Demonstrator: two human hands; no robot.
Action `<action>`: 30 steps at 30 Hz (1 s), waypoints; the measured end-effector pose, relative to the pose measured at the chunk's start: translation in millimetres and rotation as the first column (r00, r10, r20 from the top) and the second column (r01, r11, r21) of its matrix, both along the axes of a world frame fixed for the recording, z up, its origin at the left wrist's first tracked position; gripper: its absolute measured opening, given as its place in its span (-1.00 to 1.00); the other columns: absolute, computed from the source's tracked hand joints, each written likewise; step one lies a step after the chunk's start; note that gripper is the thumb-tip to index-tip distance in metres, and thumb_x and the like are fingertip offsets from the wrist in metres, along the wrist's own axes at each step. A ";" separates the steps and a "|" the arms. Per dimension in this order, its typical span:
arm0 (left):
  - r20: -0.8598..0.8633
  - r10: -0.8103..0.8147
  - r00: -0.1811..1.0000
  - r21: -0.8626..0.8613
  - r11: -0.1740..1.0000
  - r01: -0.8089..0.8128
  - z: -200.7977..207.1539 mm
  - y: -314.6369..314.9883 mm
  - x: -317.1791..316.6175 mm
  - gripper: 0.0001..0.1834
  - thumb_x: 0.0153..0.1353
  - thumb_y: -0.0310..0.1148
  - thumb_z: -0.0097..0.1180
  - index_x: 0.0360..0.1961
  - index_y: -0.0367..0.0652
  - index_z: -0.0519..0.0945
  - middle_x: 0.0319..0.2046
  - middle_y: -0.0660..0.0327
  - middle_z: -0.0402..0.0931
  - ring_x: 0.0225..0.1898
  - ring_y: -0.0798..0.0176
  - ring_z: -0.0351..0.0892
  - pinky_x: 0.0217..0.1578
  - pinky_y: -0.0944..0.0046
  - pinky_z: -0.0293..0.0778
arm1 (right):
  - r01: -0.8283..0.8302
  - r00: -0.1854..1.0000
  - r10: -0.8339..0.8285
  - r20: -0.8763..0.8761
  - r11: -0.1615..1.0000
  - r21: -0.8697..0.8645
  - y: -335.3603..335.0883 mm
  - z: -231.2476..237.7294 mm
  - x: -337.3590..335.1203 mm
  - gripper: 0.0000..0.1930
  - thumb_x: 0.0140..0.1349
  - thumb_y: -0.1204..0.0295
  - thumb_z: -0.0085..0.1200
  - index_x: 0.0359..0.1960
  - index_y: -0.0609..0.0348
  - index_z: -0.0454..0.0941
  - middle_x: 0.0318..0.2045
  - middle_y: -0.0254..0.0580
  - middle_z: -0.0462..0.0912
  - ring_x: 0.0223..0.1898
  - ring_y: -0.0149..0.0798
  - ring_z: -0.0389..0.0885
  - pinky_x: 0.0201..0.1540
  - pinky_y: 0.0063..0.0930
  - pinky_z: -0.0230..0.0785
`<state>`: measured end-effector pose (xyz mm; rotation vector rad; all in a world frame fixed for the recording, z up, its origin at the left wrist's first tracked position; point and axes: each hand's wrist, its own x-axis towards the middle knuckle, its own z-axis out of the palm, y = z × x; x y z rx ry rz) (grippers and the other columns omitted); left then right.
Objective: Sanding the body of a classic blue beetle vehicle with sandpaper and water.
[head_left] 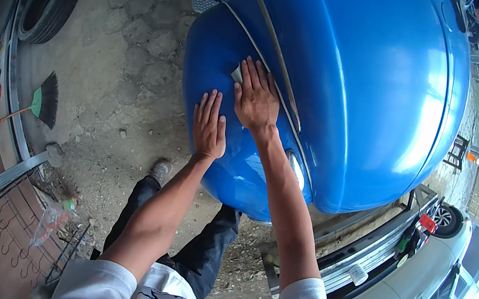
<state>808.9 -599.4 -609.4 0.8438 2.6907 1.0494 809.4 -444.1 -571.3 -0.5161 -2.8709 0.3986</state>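
Note:
The blue car's rounded front fender bulges beneath both my hands. On its top, my right hand lies with fingers stretched forward, pressing a small pale grey sheet or pad against the paint. Only an edge of that piece shows beside the fingertips; my hand hides the rest. My left hand rests flat on the fender's outer side, fingers extended, holding nothing visible. A headlight is set in the fender by my right forearm. The glossy blue hood rises to the right, past a thin trim strip.
A tire and a broom with a green head are on the left. Near the lower left are a wire rack with hooks and a plastic bag. A white car stands at lower right, beside metal bars.

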 end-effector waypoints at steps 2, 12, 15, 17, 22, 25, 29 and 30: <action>-0.004 0.024 1.000 -0.042 0.999 -0.024 -1.5 -2.5 -0.4 -0.41 0.50 -0.13 -0.50 0.49 -0.05 0.13 0.49 0.14 0.05 0.51 -0.03 -0.03 0.47 -0.15 -0.14 | -0.048 0.999 0.048 -0.001 0.999 0.009 4.2 -7.2 -13.5 -0.46 0.44 0.18 -0.25 0.38 0.12 0.31 0.42 -0.22 0.30 0.47 -0.20 0.16 0.51 -0.19 -0.08; 0.007 0.173 0.985 -0.162 0.972 -0.169 5.5 6.5 0.2 -0.40 0.53 -0.09 -0.50 0.52 -0.02 0.03 0.52 0.17 -0.04 0.53 0.04 -0.09 0.47 -0.11 -0.10 | -0.319 0.948 0.317 -0.041 0.943 -0.089 13.0 1.2 33.0 -0.39 0.42 0.12 -0.19 0.41 0.18 0.24 0.45 -0.16 0.23 0.48 -0.17 0.13 0.51 -0.16 -0.07; 0.005 0.457 0.890 -0.197 0.873 -0.447 -7.4 11.8 18.6 -0.40 0.53 -0.08 -0.51 0.52 -0.01 0.03 0.52 0.18 -0.02 0.53 0.04 -0.08 0.47 -0.11 -0.07 | -0.414 0.909 0.418 0.001 0.900 -0.133 1.5 16.0 79.8 -0.39 0.44 0.12 -0.21 0.43 0.17 0.21 0.45 -0.13 0.22 0.49 -0.14 0.10 0.50 -0.11 -0.06; 0.023 0.546 0.837 -0.166 0.828 -0.536 -10.9 20.3 37.2 -0.40 0.53 -0.07 -0.50 0.51 -0.01 0.08 0.51 0.16 0.02 0.52 0.02 -0.04 0.46 -0.10 -0.05 | -0.439 0.891 0.451 0.057 0.885 -0.154 -1.1 20.8 110.8 -0.39 0.46 0.11 -0.23 0.44 0.18 0.19 0.46 -0.09 0.21 0.49 -0.10 0.10 0.50 -0.08 -0.07; 0.008 0.570 0.822 -0.138 0.815 -0.563 -10.2 25.6 54.3 -0.43 0.53 -0.09 -0.44 0.48 0.00 0.16 0.48 0.17 0.10 0.49 0.01 0.05 0.45 -0.10 -0.02 | -0.382 0.904 0.409 0.126 0.903 -0.196 -0.6 16.5 99.3 -0.39 0.49 0.11 -0.30 0.45 0.20 0.15 0.46 0.00 0.18 0.50 -0.01 0.07 0.49 -0.01 -0.09; 0.014 0.593 0.805 -0.133 0.799 -0.586 -7.2 30.1 52.6 -0.44 0.51 -0.11 -0.38 0.47 0.02 0.19 0.46 0.16 0.14 0.48 0.02 0.08 0.44 -0.10 0.01 | -0.371 0.921 0.376 0.100 0.926 -0.063 10.2 4.5 45.8 -0.42 0.48 0.15 -0.27 0.44 0.16 0.19 0.46 -0.07 0.20 0.50 -0.08 0.09 0.49 -0.07 -0.04; 0.048 0.604 0.796 -0.113 0.795 -0.596 -1.7 33.6 57.0 -0.43 0.49 -0.07 -0.33 0.45 0.03 0.25 0.43 0.15 0.20 0.46 0.01 0.14 0.42 -0.11 0.05 | -0.383 0.910 0.378 0.173 0.924 -0.005 24.4 -12.3 -36.7 -0.40 0.49 0.09 -0.32 0.44 0.16 0.19 0.46 -0.09 0.20 0.50 -0.10 0.09 0.49 -0.09 -0.04; 0.051 0.599 0.799 -0.102 0.799 -0.593 0.0 35.1 57.6 -0.44 0.49 -0.07 -0.33 0.45 0.03 0.25 0.43 0.14 0.21 0.45 0.01 0.15 0.42 -0.11 0.06 | -0.354 0.915 0.342 0.212 0.935 0.019 26.9 -19.2 -55.8 -0.38 0.49 0.04 -0.34 0.44 0.16 0.19 0.46 -0.10 0.19 0.50 -0.12 0.08 0.50 -0.11 -0.05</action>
